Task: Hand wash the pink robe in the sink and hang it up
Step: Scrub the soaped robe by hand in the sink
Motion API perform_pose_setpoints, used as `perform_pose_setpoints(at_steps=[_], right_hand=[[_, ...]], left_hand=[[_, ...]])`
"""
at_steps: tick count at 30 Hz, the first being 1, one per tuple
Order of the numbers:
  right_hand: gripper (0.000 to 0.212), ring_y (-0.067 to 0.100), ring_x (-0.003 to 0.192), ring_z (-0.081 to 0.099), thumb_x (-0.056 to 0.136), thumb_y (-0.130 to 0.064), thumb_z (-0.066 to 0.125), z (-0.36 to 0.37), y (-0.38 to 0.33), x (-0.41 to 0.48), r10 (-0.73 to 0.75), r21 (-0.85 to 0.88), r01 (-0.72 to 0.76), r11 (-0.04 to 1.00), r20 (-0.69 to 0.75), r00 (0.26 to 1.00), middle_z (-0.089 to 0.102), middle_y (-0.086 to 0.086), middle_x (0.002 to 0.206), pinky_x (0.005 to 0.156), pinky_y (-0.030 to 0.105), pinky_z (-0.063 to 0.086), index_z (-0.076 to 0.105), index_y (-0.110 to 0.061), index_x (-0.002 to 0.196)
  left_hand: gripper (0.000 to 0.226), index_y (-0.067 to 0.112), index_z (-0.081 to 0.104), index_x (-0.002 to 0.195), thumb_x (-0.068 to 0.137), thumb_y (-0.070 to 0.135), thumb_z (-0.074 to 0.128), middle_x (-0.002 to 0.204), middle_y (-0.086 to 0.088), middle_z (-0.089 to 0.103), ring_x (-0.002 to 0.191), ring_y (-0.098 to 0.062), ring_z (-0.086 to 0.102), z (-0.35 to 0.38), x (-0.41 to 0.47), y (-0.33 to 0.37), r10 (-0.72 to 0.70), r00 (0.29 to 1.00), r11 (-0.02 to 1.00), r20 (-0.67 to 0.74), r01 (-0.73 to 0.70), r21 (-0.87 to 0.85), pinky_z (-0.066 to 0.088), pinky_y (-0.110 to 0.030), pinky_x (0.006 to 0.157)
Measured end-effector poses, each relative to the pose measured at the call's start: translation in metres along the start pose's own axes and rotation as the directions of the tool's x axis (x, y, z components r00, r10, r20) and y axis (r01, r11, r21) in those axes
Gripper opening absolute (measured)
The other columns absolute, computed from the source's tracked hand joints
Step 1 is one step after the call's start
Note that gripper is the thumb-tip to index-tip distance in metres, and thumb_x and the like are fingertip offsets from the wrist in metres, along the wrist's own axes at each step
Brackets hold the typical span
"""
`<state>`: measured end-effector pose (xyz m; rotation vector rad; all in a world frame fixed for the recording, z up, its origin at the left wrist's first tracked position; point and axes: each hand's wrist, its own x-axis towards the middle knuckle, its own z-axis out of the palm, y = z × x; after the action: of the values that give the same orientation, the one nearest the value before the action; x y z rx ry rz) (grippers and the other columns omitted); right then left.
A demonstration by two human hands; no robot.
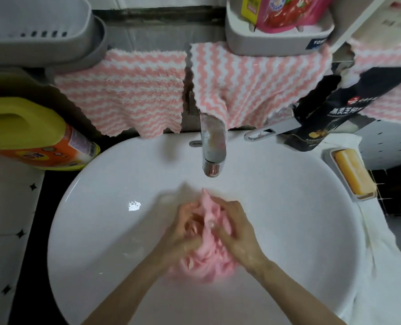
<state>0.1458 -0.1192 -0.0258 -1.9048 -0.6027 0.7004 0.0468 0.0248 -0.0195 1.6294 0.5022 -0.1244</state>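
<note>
- Nearest the camera, two forearms reach in from the bottom edge and meet over the bowl of the white sink (93, 207).
- The pink robe (204, 263) lies bunched in the sink bowl, under and between both sets of fingers. One fold of it rises just past the fingertips.
- The left hand (185, 231) is blurred, but its fingers are curled into the fabric and grip it.
- The right hand (238, 231) has its fingers curled over the robe from the other side, gripping it close to the left fingertips.
- Well to the right of the right fingers, a white cloth (382, 266) drapes over the sink's edge.
- Beyond the fingertips, the chrome tap (212, 146) points down at the bowl. Its lever (272, 129) sits behind and to the right.
- Far right of the fingers, an orange soap bar (353, 172) rests in a dish.
- Far left of the fingers stands a yellow detergent bottle (30, 134).
- Farthest from the fingers, pink-and-white striped cloths (124, 90) hang on the wall.
</note>
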Motion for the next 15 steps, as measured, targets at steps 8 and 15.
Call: perform_pose_setpoints(at_steps=[8,15], right_hand=[[0.062,0.04,0.139,0.029,0.085,-0.073,0.036,0.036,0.063,-0.008,-0.125,-0.659,0.194,0.727,0.151,0.981,0.021,0.004,0.158,0.106,0.064,0.028,0.037,-0.044,0.141],[0.035,0.032,0.085,0.063,0.075,-0.047,0.042,0.045,0.06,0.014,-0.186,-0.747,0.145,0.648,0.03,0.982,0.063,0.006,0.102,0.074,0.039,0.055,0.048,-0.035,0.108]], left_hand=[[0.094,0.013,0.043,0.137,0.06,0.063,0.062,0.144,-0.017,0.041,0.13,-0.035,0.04,0.036,-0.015,-0.073,0.148,0.978,0.561,-0.149,0.041,0.827,0.038,-0.053,0.098],[0.045,0.013,0.047,0.115,0.078,0.038,0.044,0.114,-0.009,0.052,0.1,-0.03,0.053,0.041,0.011,-0.076,0.319,0.893,0.589,-0.317,0.076,0.805,0.038,-0.037,0.084]])
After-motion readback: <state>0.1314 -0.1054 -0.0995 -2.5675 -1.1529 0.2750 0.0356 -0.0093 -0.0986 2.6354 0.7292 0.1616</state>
